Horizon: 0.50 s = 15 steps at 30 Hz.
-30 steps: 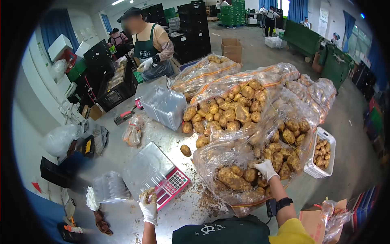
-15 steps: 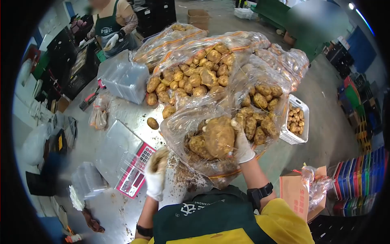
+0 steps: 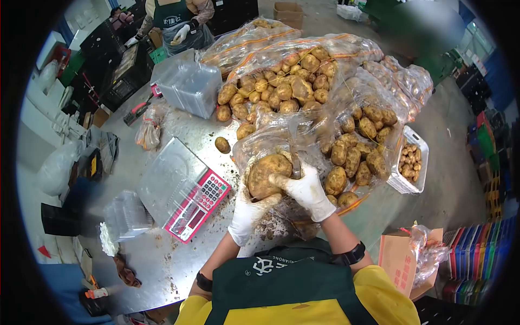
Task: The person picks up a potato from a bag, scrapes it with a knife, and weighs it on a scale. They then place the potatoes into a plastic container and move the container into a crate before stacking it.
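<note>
A large, soil-dusted potato (image 3: 266, 176) is between my two white-gloved hands, over the near end of an open plastic bag (image 3: 249, 149). My left hand (image 3: 250, 214) cups it from the lower left, fingers partly hidden beneath. My right hand (image 3: 306, 192) grips its right side with the thumb across the front; the other fingers are partly hidden behind. Beside my right hand lie several loose potatoes (image 3: 352, 160) in opened plastic. To my left sits a pink-edged scale (image 3: 187, 208) with a clear flat cover. A single potato (image 3: 222, 144) rests on the metal table (image 3: 151, 271).
Filled potato bags (image 3: 346, 51) cover the far side. Stacked clear tubs (image 3: 189, 89) and more clear containers (image 3: 127, 216) stand left. A white crate (image 3: 409, 187) of small potatoes and a cardboard box (image 3: 398, 262) are at right. Another person (image 3: 176, 27) stands across the table.
My left hand has moved up and right from beside the scale to the potato, closing on it. My right hand has shifted toward me, its thumb now over the potato. The view has turned slightly.
</note>
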Each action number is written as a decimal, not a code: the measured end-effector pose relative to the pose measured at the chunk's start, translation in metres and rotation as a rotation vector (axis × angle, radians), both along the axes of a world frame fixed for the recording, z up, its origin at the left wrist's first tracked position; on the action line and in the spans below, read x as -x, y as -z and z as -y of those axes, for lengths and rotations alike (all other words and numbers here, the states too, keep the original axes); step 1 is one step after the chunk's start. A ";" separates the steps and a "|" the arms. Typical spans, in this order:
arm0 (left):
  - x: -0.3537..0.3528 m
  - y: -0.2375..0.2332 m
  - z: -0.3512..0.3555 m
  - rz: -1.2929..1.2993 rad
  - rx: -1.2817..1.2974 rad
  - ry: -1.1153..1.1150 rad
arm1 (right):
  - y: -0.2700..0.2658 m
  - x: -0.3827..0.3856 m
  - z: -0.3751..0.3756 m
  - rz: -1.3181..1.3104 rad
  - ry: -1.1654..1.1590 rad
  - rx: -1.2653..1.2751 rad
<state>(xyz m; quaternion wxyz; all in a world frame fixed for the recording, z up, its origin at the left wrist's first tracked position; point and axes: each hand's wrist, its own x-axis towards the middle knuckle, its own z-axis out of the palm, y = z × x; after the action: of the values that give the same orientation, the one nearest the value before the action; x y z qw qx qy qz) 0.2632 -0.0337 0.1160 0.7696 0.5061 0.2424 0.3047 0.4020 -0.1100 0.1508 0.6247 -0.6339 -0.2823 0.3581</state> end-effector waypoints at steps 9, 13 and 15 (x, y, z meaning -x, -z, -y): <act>-0.005 0.019 -0.010 -0.027 0.106 -0.237 | 0.024 0.003 -0.006 -0.475 0.273 0.025; -0.002 0.034 -0.016 -0.024 0.071 -0.260 | 0.012 0.000 0.007 -0.381 0.026 0.029; -0.002 0.037 -0.017 -0.001 -0.059 -0.294 | -0.005 0.002 0.009 -0.338 -0.040 0.091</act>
<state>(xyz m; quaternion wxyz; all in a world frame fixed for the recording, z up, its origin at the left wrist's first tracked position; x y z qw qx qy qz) 0.2648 -0.0170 0.0790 0.7015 0.4877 0.3052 0.4206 0.4004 -0.1190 0.1559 0.6265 -0.5866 -0.1693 0.4845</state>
